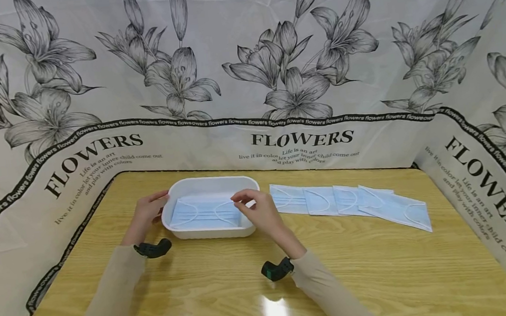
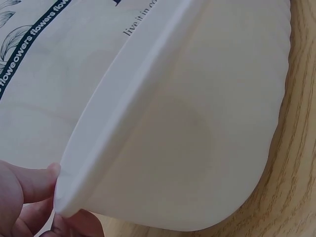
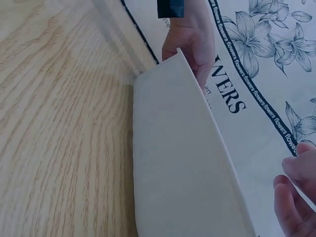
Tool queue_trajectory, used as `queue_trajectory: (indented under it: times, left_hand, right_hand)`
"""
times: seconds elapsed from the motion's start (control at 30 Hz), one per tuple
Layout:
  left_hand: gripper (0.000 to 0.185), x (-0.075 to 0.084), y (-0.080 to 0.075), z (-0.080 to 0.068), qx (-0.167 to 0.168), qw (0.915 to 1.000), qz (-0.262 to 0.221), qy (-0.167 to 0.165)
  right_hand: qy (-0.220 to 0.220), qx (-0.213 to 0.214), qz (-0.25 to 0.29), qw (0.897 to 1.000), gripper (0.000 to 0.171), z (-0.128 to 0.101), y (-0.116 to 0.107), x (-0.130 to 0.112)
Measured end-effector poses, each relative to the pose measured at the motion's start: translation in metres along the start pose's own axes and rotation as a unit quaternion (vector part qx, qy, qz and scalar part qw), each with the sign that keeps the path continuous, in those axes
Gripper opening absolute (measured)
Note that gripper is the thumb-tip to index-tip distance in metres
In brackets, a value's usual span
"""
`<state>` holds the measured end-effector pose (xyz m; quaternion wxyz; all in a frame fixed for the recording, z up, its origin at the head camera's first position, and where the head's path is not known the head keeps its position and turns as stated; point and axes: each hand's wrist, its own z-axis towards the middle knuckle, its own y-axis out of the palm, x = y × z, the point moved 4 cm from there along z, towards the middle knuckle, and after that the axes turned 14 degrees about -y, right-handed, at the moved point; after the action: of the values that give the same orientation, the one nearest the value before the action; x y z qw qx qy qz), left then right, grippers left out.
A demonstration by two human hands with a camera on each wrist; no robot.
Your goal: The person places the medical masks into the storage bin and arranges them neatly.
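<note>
A white, rounded-rectangular plastic tray [image 1: 210,184] sits on the light wood-grain table [image 1: 255,288], with a pale blue pleated face mask [image 1: 205,213] lying flat inside it. The left hand [image 1: 149,213] grips the tray's left rim, thumb and fingers curled round the edge. The right hand [image 1: 257,210] hovers over the tray's right end, forearm angled in from the lower right, fingertips drawn together above the mask; whether they pinch it cannot be told. Four more blue face masks [image 1: 351,202] lie overlapping in a row, just to the tray's right.
</note>
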<state>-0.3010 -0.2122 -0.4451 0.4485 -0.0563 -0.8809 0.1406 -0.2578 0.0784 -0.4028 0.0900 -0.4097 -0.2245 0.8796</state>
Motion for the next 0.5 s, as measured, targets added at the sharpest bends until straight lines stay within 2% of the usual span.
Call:
queue_trajectory:
  times: [0.27, 0.5]
  left_hand:
    - [0.048, 0.001, -0.002, -0.003, 0.005, 1.0000, -0.001, -0.007]
    - [0.046, 0.001, 0.000, -0.003, 0.020, 0.9997, 0.000, -0.010]
  right_hand:
    - [-0.009, -0.004, -0.019, 1.000, 0.012, -0.008, -0.023, -0.002]
    - [0.007, -0.004, -0.054, 0.999, 0.014, -0.022, -0.054, 0.011]
